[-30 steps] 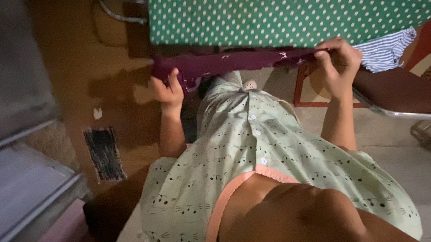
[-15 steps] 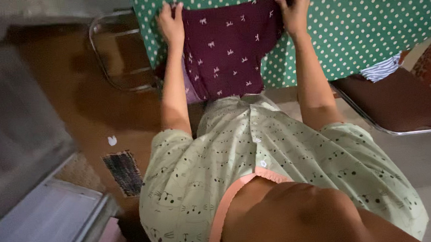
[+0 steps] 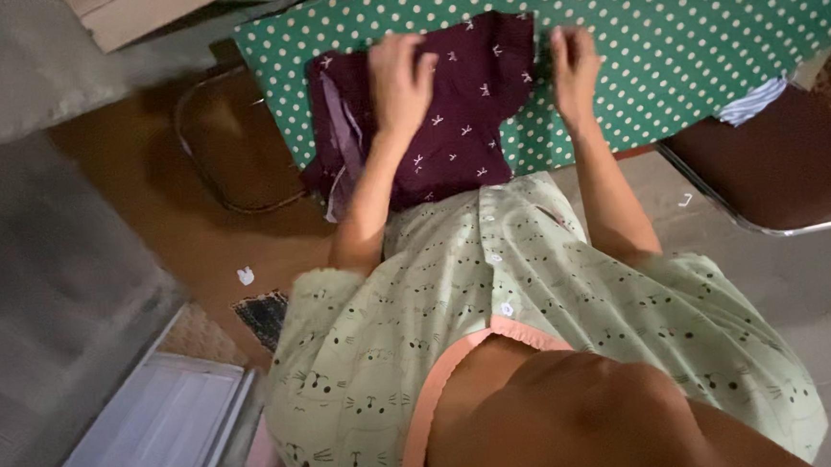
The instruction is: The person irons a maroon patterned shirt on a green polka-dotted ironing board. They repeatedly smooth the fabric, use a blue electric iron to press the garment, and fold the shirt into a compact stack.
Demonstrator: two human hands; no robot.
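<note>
Smoothing a maroon garment (image 3: 446, 107) with small pale motifs flat on the green polka-dot table (image 3: 692, 34). Left hand (image 3: 400, 81) flat on the cloth near its middle, fingers spread and loose, pressing rather than gripping. Right hand (image 3: 573, 65) released, hovering or just touching the tablecloth at the garment's 3 o'clock edge; contact hard to tell through the blur.

Best done, by the look of it, with the left palm anchoring the centre while the right sweeps outward toward 3 o'clock, chasing wrinkles off the edge rather than bunching them inward. Worth straightening the folded-over flap at 9 o'clock, where a paler lining shows, before any crease is set.

Lying at the table's near left corner, lower edge drooping over the rim toward 6 o'clock. Long axis roughly 12 to 6, tilted a little toward 1 and 7; which end is top cannot be told. Brown chair seat (image 3: 237, 139) at 9 o'clock, another chair (image 3: 777, 173) and a striped cloth (image 3: 752, 102) at 3 to 4 o'clock.
</note>
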